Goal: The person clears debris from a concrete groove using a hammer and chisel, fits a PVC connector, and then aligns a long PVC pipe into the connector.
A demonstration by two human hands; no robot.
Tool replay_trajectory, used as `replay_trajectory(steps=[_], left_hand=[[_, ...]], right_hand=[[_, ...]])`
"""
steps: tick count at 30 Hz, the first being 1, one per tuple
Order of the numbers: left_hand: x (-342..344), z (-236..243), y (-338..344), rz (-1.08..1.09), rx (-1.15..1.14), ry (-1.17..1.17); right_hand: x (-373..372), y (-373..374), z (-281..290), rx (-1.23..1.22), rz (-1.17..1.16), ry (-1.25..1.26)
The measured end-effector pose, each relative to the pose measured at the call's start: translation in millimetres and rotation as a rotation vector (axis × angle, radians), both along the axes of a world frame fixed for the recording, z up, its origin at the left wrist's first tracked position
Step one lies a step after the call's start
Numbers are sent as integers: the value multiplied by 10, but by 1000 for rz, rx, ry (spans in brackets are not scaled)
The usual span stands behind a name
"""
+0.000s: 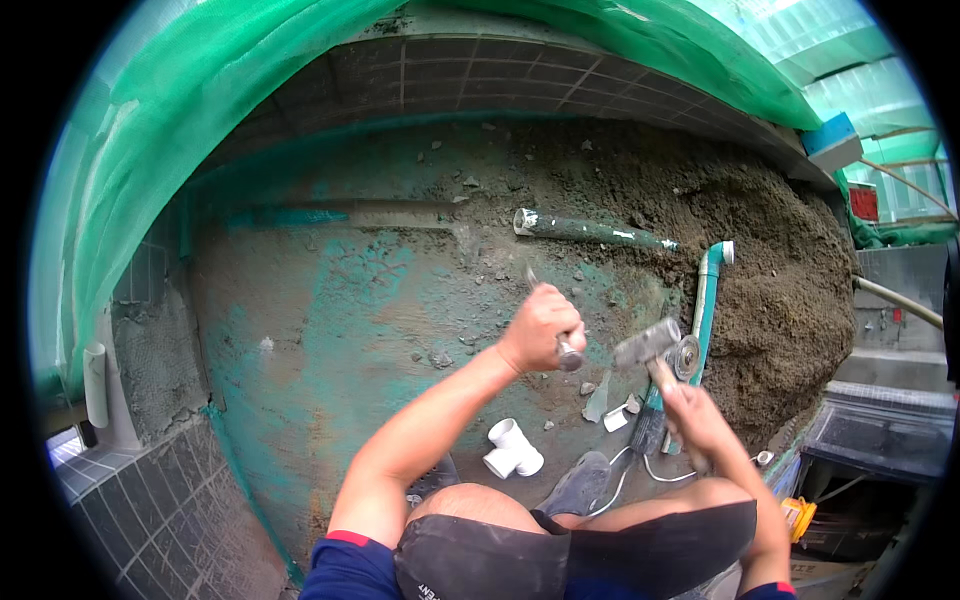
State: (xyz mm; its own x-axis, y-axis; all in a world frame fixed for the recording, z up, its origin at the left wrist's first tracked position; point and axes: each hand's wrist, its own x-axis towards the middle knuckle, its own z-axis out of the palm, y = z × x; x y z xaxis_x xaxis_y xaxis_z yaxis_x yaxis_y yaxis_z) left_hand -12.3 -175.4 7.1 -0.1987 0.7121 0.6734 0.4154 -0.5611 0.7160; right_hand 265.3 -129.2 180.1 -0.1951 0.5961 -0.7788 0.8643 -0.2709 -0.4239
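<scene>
My left hand grips a steel chisel, its tip pointing forward at the rubble-strewn concrete floor. My right hand is closed round the wooden handle of a club hammer, whose head is raised to the right of the chisel's end, apart from it. An angle grinder with a white cord lies beside a teal pipe with an elbow. A dark pipe lies ahead. A white tee fitting and a short white piece sit near my feet.
Sand or soil is heaped along the right. A tiled wall is at left, another at the back beneath green netting. A shallow channel crosses the floor. A yellow container stands at lower right.
</scene>
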Motion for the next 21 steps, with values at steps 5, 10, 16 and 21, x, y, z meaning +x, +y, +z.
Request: replay_trajectory(steps=[5, 10, 16, 21], left_hand=[[-496, -197, 311, 215, -141, 111], [-39, -182, 338, 36, -126, 42], [-164, 15, -27, 115, -187, 98], [-214, -48, -22, 53, -254, 107]], right_hand=[[469, -400, -379, -188, -281, 85], [545, -457, -537, -277, -352, 128], [446, -414, -480, -334, -376, 171], [306, -393, -448, -283, -250, 176]])
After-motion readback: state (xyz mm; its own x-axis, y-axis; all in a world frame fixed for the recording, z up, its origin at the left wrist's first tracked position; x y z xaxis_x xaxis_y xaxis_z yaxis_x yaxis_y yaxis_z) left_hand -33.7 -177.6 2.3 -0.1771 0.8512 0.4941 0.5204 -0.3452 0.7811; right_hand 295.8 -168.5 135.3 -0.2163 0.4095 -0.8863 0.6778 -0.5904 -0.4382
